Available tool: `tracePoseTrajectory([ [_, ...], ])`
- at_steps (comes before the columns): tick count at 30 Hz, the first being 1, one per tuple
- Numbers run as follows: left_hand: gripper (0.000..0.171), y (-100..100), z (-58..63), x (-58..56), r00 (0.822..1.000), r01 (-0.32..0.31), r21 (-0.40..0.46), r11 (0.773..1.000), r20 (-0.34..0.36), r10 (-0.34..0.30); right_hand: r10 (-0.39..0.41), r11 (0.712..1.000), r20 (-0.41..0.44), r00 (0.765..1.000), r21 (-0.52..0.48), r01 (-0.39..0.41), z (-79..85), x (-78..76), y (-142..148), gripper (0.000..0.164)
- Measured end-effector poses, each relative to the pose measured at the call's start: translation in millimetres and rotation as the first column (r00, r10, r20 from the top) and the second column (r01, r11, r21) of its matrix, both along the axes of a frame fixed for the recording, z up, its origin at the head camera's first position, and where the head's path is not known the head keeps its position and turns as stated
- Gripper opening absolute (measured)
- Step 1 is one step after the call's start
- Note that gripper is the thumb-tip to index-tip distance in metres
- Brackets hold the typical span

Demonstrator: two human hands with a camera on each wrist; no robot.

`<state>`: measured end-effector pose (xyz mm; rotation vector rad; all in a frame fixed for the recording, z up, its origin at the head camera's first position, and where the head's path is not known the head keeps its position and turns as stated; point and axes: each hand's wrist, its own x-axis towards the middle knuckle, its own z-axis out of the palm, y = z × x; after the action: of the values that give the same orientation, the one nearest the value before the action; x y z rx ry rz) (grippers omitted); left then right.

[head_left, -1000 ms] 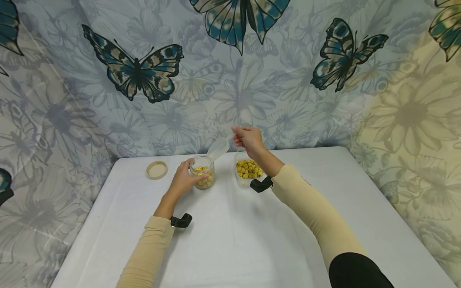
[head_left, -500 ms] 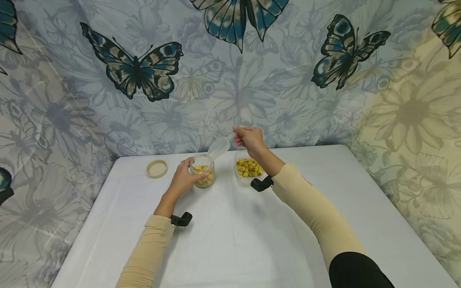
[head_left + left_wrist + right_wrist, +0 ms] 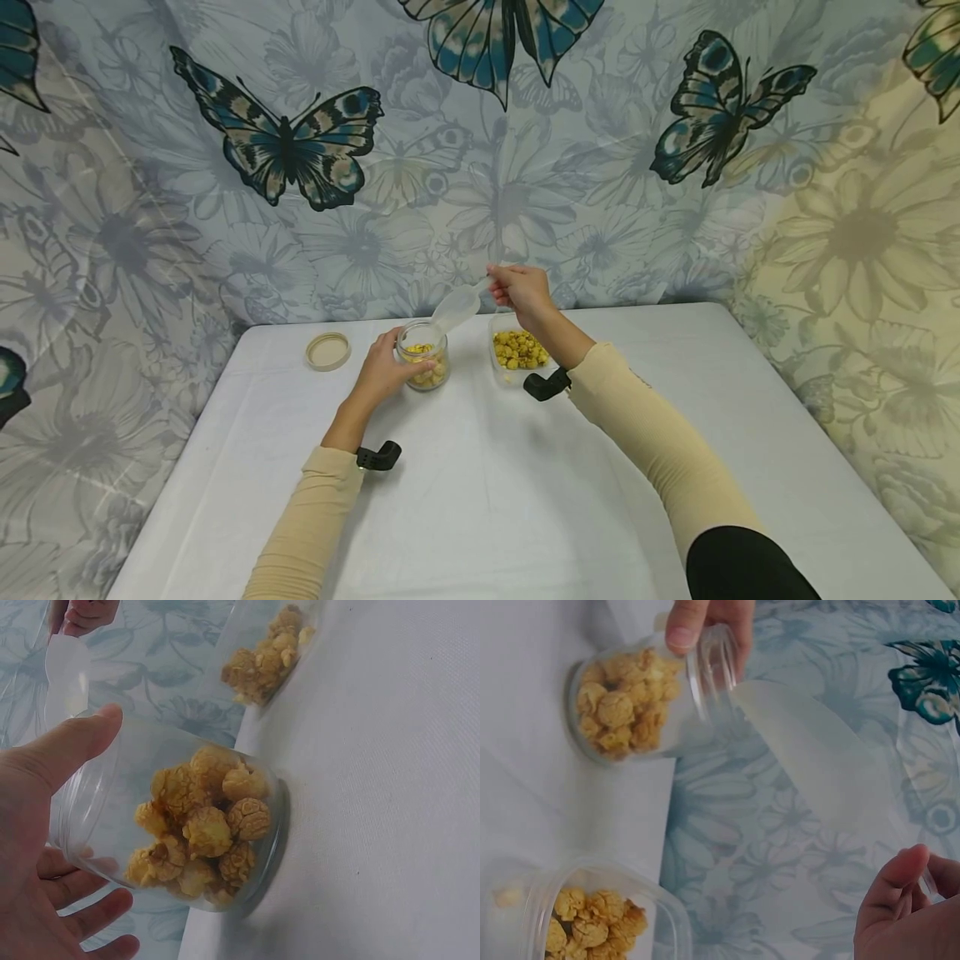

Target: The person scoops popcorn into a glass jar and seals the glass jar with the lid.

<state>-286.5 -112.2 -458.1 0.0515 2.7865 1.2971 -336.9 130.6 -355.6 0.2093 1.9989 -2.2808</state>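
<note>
My left hand (image 3: 386, 367) grips a clear glass jar (image 3: 127, 787) near its mouth, thumb on one side and fingers on the other. Yellow caramel popcorn (image 3: 210, 825) fills the lower part of the jar, which stands on the table. With its thumb and fingers, my right hand (image 3: 521, 292) pinches the handle of a translucent plastic scoop (image 3: 817, 757). The scoop slants down to the left, its tip at the jar's rim, and no popcorn shows in it. To the jar's right, partly behind my right wrist, a clear plastic container (image 3: 495, 367) holds more popcorn (image 3: 519, 350).
A round pale lid (image 3: 327, 352) lies on the white-covered table (image 3: 465, 500), left of the jar. Close behind the table's back edge hangs a butterfly-patterned cloth (image 3: 510, 183).
Both hands stay nearly where they were, the left on the jar and the right on the scoop. The scoop's tilt at the jar's mouth has shifted only slightly.
</note>
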Motion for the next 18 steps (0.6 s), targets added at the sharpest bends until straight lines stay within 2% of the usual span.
tracePoseTrajectory([
  [13,0.097,-2.6,3.2,-0.1,1.000,0.020,-0.045,0.999,0.001,-0.020,0.013,1.000,-0.015,1.000,-0.022,-0.014,-3.4,-0.5,2.1,0.025],
  [18,0.097,-3.3,3.2,-1.8,0.999,0.032,-0.049,0.998,-0.002,-0.032,0.002,0.999,-0.019,1.000,-0.040,-0.002,-6.0,-1.9,2.7,0.020],
])
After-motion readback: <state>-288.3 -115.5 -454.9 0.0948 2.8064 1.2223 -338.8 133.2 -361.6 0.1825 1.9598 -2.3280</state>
